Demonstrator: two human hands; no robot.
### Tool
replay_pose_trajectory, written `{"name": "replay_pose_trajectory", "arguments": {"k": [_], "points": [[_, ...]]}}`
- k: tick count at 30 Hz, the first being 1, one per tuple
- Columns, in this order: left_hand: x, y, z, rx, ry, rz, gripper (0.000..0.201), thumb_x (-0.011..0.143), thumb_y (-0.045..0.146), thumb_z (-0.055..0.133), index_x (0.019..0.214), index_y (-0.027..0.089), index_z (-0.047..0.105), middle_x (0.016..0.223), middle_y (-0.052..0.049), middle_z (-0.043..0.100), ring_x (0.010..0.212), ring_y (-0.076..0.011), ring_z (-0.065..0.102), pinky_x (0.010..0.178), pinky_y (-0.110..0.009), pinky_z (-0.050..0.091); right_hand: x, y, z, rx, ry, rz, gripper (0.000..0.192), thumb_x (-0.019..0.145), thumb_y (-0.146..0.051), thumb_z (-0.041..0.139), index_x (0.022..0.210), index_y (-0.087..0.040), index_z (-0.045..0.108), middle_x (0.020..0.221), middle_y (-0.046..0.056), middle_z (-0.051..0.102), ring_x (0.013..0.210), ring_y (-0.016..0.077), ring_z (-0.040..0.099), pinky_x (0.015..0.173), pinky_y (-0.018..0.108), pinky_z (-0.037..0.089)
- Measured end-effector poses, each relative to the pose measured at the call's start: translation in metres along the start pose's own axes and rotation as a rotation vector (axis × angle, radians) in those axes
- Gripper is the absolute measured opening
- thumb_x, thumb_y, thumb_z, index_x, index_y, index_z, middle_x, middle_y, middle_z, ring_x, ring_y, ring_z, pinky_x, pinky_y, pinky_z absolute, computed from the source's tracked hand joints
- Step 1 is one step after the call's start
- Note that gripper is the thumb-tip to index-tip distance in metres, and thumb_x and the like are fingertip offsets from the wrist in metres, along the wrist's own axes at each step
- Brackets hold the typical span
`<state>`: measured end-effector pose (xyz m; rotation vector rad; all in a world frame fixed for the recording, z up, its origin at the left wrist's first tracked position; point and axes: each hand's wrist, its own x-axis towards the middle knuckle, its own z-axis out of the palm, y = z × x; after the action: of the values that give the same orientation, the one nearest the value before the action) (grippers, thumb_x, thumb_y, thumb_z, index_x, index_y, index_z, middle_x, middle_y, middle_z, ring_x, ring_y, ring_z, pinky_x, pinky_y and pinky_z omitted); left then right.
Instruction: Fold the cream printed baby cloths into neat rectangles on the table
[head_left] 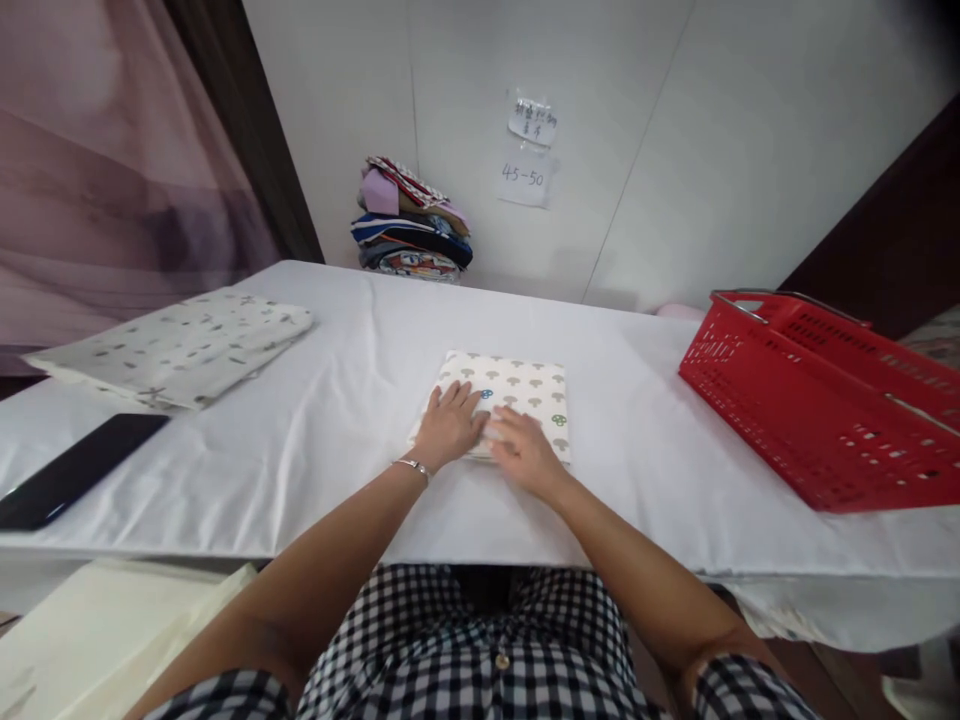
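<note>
A folded white cloth [525,385] printed with grey mushroom shapes lies flat on the table in front of me. One blue and one green motif also show on it. My left hand [450,425] rests on the left part of this cloth, palm down with fingers stretched out. Against its right side, my right hand [523,447] lies on the cloth's near part, fingers spread toward the left. Neither hand grips anything. Under the palms, part of the cloth is hidden.
A white sheet [360,470] covers the table. On the left lie a patterned folded cloth [195,345] and a black flat panel [79,470]. At the right stands a red plastic basket [817,410]. A pile of folded fabrics [412,225] sits behind the table's far edge, by the wall.
</note>
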<state>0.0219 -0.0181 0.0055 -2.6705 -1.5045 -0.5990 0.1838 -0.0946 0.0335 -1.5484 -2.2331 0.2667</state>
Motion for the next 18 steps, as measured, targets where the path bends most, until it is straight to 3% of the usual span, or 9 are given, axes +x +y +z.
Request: {"name": "replay_pose_trajectory", "arguments": {"k": [3,5,10,18], "points": [[0.000,0.002,-0.001,0.005,0.013,-0.010,0.044,0.093,0.039,0.039,0.130,0.020,0.052,0.141,-0.013,0.046,0.134,-0.0314,0.035,0.109,-0.058,0.024,0.012,0.017,-0.001,-0.159,-0.011,0.132,0.050,0.093,-0.042,0.041,0.136,-0.017,0.045,0.151,0.013,0.029,0.140,0.0291,0.022,0.111,0.053,0.018],[-0.001,0.003,-0.001,0.011,0.020,-0.026,0.043,0.093,0.040,0.039,0.130,0.022,0.052,0.142,-0.012,0.046,0.135,-0.0313,0.034,0.108,-0.062,0.023,0.012,0.027,0.004,-0.225,-0.067,0.165,0.055,0.094,-0.046,0.037,0.140,-0.016,0.041,0.151,0.014,0.028,0.140,0.0306,0.021,0.111,0.054,0.017],[-0.005,0.004,-0.001,0.018,0.012,-0.088,0.046,0.093,0.044,0.037,0.131,0.023,0.050,0.144,-0.011,0.042,0.138,-0.0325,0.029,0.105,-0.068,0.021,-0.001,0.035,0.015,-0.279,-0.055,0.142,0.057,0.096,-0.049,0.029,0.142,-0.018,0.037,0.152,0.011,0.028,0.140,0.0296,0.020,0.111,0.052,0.016],[-0.005,0.003,-0.009,0.009,-0.039,-0.149,0.048,0.092,0.050,0.037,0.130,0.025,0.050,0.147,-0.011,0.038,0.139,-0.0327,0.024,0.105,-0.064,0.024,-0.014,0.035,0.017,-0.288,-0.001,0.119,0.057,0.096,-0.048,0.029,0.141,-0.017,0.039,0.151,0.012,0.030,0.141,0.0288,0.020,0.112,0.051,0.015]]}}
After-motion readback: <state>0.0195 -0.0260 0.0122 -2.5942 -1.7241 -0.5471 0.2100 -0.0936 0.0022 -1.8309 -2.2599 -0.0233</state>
